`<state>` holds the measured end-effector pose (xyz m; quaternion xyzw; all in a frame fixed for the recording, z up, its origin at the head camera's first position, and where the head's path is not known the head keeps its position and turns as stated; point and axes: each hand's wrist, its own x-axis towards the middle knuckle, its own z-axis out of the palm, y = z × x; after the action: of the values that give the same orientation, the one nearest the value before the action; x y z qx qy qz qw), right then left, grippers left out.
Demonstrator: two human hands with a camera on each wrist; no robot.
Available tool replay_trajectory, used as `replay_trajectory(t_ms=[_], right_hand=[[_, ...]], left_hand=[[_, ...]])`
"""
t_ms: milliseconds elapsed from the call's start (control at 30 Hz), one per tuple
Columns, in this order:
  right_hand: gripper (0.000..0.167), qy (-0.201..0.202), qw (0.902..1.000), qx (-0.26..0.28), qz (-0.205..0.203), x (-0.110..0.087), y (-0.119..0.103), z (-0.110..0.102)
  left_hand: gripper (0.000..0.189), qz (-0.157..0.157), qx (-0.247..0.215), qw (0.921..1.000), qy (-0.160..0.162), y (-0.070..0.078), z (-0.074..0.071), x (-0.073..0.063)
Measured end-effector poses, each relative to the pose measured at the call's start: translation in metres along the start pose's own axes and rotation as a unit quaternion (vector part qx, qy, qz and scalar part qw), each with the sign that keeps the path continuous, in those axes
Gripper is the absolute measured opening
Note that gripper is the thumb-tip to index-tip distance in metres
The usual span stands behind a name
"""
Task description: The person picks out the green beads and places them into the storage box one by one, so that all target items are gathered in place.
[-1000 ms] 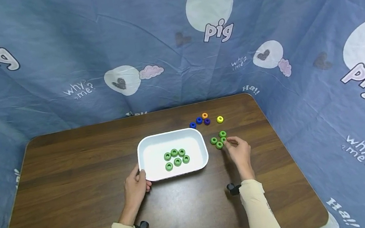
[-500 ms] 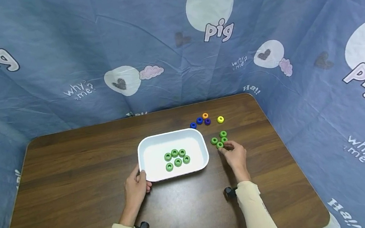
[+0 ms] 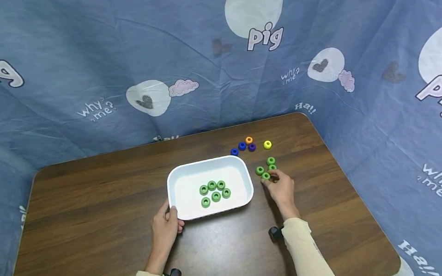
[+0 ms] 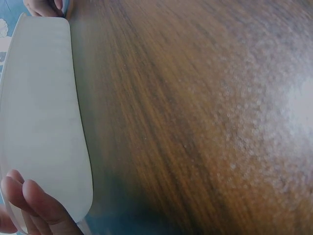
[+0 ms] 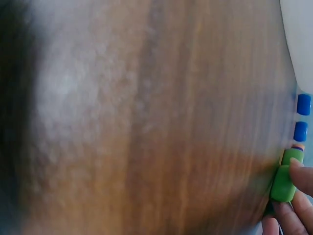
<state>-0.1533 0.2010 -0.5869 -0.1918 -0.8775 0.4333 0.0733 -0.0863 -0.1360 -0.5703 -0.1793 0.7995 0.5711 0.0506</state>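
My left hand (image 3: pixel 164 227) grips the near left corner of a white tray (image 3: pixel 179 173), its thumb over the rim. In the left wrist view the curled fingers (image 4: pixel 46 203) lie against the tray's side wall (image 4: pixel 44 107). Several green ring-shaped beads (image 3: pixel 216 196) sit in two rows inside the tray. To the tray's right, my right hand (image 3: pixel 282 193) pinches a green bead (image 5: pixel 283 183) between thumb and fingers. Other green beads (image 3: pixel 260 170) lie on the table just beyond that hand.
Behind the tray's right end are blue beads (image 3: pixel 242 146), an orange bead (image 3: pixel 248 140), a dark purple bead (image 3: pixel 251 147) and a yellow bead (image 3: pixel 267 144). The brown wooden table (image 3: pixel 94 196) ends at a blue printed cloth (image 3: pixel 186 35).
My right hand has moved left and slightly nearer, from the right-hand green bead to the nearest one, which it now pinches. My left hand stays on the tray corner.
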Motion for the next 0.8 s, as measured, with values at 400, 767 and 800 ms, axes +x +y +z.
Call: replay_trajectory(t_ms=[400, 767, 800], right_hand=[[0.032, -0.002, 1.0, 0.003, 0.005, -0.0003, 0.0022, 0.0043], [0.031, 0.011, 0.9999, 0.004, 0.006, -0.0013, -0.0001, 0.0051], [0.031, 0.01, 0.9999, 0.003, 0.006, -0.0015, -0.0003, 0.0051]], left_hand=[[0.053, -0.001, -0.002, 1.0, 0.001, -0.0001, 0.0005, -0.0005], [0.054, -0.001, -0.002, 1.0, 0.0, -0.0006, 0.0005, -0.0001], [0.054, -0.001, -0.002, 1.0, 0.001, -0.0006, 0.0004, -0.0002]])
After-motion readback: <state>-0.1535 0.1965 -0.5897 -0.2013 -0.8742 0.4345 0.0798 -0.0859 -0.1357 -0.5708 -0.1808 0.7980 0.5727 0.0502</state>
